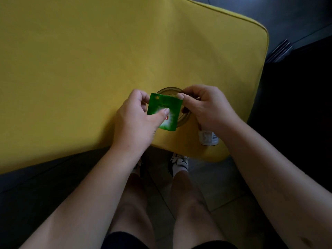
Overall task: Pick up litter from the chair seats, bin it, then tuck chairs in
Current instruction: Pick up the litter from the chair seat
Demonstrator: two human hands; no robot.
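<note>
One head-worn view looks steeply down, close over both forearms, onto the yellow seat (89, 69) and floor (224, 191) below.

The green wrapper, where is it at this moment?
In the head view the green wrapper is near the front edge of the yellow seat, pinched between the left hand and right hand, over a clear round container.

Wrapper (164, 112) over jar (185, 117), on seat (89, 69) (near front edge)
</note>
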